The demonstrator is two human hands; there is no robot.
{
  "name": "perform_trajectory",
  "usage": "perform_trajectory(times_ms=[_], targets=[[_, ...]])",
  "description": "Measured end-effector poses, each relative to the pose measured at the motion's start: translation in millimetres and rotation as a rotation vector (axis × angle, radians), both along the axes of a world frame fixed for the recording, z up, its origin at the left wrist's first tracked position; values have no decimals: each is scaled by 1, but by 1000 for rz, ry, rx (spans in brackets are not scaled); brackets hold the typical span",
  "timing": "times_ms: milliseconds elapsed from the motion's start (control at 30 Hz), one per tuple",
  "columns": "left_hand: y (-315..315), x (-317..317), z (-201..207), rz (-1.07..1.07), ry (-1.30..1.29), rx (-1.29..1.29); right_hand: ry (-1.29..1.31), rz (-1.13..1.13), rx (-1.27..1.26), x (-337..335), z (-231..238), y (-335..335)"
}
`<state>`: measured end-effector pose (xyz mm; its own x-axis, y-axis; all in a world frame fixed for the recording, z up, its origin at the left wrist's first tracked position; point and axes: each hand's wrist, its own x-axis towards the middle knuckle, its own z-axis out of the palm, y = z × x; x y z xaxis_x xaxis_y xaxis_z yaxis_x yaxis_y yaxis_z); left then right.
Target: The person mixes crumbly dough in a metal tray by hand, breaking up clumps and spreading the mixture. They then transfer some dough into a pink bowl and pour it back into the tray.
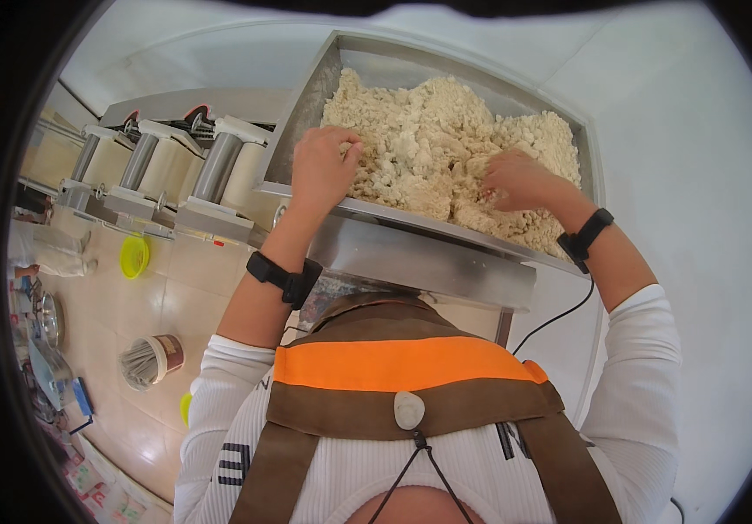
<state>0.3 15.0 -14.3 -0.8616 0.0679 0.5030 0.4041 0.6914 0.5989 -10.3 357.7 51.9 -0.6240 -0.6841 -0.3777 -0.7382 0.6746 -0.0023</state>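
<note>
Here at the front, the left hand (322, 170) hangs over the near left side of a steel tray (437, 229), fingers loosely curled by the crumbs; whether they pinch any, I can't tell. Over to the right hand (524, 182): fingers bent downward into the heap, tips buried, so their grip can't be read either.

And the tray is well loaded! Crumbly dough (428, 131) fills most of it, heaped from the near rim towards the far wall, with bare metal at the far left corner. It's pale cream, rough and clumpy, looser grains between bigger lumps, slightly darker near the right hand.

Left of the tray, a row of steel rollers (219, 168). Farther down on the floor, a yellow-green bowl (135, 257), and a bucket (169, 353) packed with thin grey strips (140, 364).
</note>
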Motion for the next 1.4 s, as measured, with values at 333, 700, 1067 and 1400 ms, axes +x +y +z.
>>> perform_trajectory(times_ms=[333,700,1067,1400], targets=[[8,4,11,-184,-57,-91,-214,-60,-417,36,-26,-37],[81,8,16,-811,-438,-586,109,-140,-52,31,14,32],[13,0,14,-509,-519,-546,-32,-600,-73,-46,-14,29],[30,-16,8,-169,-430,-633,-421,-836,66,-80,-27,0]])
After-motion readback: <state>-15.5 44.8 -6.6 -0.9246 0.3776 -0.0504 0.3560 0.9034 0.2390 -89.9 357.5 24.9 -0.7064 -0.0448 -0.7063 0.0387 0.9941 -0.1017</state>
